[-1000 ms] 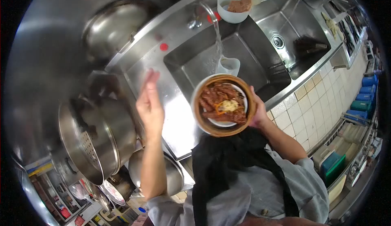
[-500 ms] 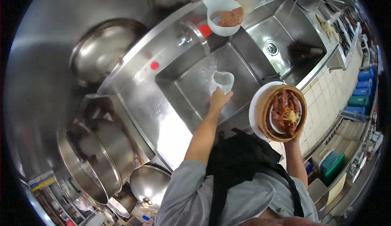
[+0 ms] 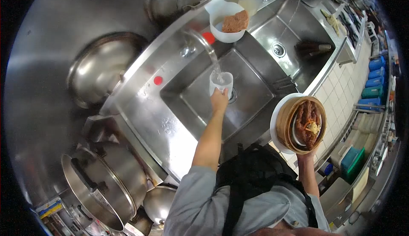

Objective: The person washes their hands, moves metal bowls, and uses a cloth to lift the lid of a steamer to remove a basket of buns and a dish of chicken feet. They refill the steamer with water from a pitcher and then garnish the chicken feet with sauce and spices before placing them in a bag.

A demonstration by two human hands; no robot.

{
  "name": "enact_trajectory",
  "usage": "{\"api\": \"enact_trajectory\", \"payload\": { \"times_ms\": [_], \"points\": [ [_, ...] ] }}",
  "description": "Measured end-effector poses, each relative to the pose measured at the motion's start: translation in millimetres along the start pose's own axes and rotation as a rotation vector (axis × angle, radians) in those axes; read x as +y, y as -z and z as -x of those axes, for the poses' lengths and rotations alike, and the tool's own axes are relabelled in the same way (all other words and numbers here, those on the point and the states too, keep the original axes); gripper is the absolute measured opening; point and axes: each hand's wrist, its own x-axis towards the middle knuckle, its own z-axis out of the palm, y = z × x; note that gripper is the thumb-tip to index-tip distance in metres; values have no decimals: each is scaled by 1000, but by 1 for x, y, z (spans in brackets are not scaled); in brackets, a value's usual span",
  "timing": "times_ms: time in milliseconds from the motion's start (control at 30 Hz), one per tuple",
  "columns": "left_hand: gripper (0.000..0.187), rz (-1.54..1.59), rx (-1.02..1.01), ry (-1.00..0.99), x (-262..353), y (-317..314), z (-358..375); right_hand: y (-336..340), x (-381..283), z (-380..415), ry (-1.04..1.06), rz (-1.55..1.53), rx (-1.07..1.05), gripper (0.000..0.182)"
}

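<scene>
My left hand (image 3: 220,101) grips a translucent white cup (image 3: 221,84) by its near side, over the sink basin (image 3: 249,97). Water from the faucet (image 3: 199,37) runs into the cup's mouth. At the right, my right hand (image 3: 307,156) supports a white plate (image 3: 277,110) from underneath; its fingers are mostly hidden. On that plate rests a round bamboo steamer (image 3: 286,124). Inside the steamer, a small white dish carries brown glazed chicken feet (image 3: 307,114) with a pale yellow garnish (image 3: 313,127).
A white handled tub (image 3: 217,34) with a brown block (image 3: 235,21) sits behind the basin. To its right is a second basin (image 3: 294,19). Large metal woks (image 3: 100,72) lean on the back wall; a deep pot (image 3: 132,174) stands at left. Blue bins (image 3: 375,74) line the right.
The cup has moved slightly left and now sits under the stream, catching water. My right hand has shifted the plate and steamer a little right and down.
</scene>
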Motion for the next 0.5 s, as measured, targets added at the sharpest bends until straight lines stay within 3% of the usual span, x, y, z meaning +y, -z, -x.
{"api": "enact_trajectory", "payload": {
  "times_ms": [167, 333, 400, 500],
  "points": [
    [46, 102, -114, 47, -2, 7, 1, 13, -4, 29, 19, 21, 36, 63],
    [67, -35, 30, -163, -18, 8, 3, 44, -6, 77, 49, 5, 90, 65],
    [64, 126, 218, -294, 21, 48, 4, 58, -2, 99, 54, -7, 113, 65],
    [44, 448, 102, -331, 65, 89, -19, 78, 6, 128, 75, -33, 141, 66]
  ]
}}
